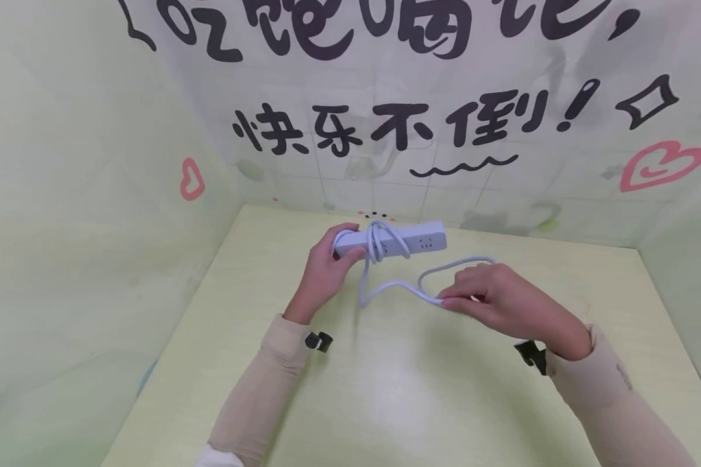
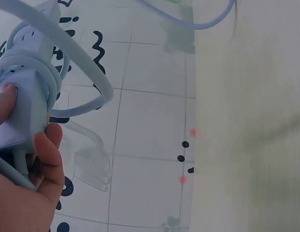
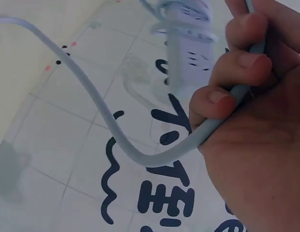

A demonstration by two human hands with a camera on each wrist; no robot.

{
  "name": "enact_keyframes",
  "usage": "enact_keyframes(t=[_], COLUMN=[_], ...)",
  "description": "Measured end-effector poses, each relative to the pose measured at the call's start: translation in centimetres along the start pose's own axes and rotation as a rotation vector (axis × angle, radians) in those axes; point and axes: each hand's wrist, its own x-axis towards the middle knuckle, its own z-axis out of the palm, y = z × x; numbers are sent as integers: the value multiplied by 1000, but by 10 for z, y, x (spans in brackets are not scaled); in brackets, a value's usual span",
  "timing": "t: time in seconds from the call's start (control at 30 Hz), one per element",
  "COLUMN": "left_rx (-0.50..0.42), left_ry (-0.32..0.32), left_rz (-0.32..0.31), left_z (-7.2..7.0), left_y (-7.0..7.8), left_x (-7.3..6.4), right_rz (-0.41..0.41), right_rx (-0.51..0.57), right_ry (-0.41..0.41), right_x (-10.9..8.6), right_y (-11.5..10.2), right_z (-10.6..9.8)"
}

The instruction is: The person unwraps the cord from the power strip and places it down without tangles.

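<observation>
A white power strip point(image 1: 426, 239) is held above the table by my left hand point(image 1: 326, 269), which grips its left end with the thumb on the socket face. Several turns of its cord point(image 1: 376, 241) wrap round the strip near that hand. From the wraps the loose cord dips and runs across to my right hand point(image 1: 496, 298), whose fingers pinch it; a loop of it rises behind that hand. In the right wrist view the cord point(image 3: 162, 158) passes under curled fingers point(image 3: 221, 99). The left wrist view shows the strip point(image 2: 31, 92) with the thumb pressed on it. The plug is hidden.
A pale yellow-green table point(image 1: 385, 389) lies below both hands. Behind it stands a wall covering point(image 1: 350, 175) with black lettering and tile lines. Another covered wall point(image 1: 93, 227) closes the left side. A small black device point(image 1: 319, 341) is strapped at the left wrist.
</observation>
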Motion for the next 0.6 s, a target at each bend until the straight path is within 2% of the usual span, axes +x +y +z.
enact_keyframes(t=[0.1,0.2,0.33,0.43,0.6], left_rx=[-65,-76,-97,-111,-89], left_ry=[37,63,55,14,-49], left_rz=[10,21,21,9,1], left_z=[-3,-7,-9,-9,-5], left_y=[2,7,11,11,11], left_x=[1,2,0,-2,-6], right_rz=[69,139,267,364,464], right_rx=[-56,-81,-109,-123,-199], right_ry=[-82,-134,-187,-197,-126], right_x=[-6,-8,-14,-21,-27], right_y=[12,30,64,90,123], right_z=[8,15,24,32,42])
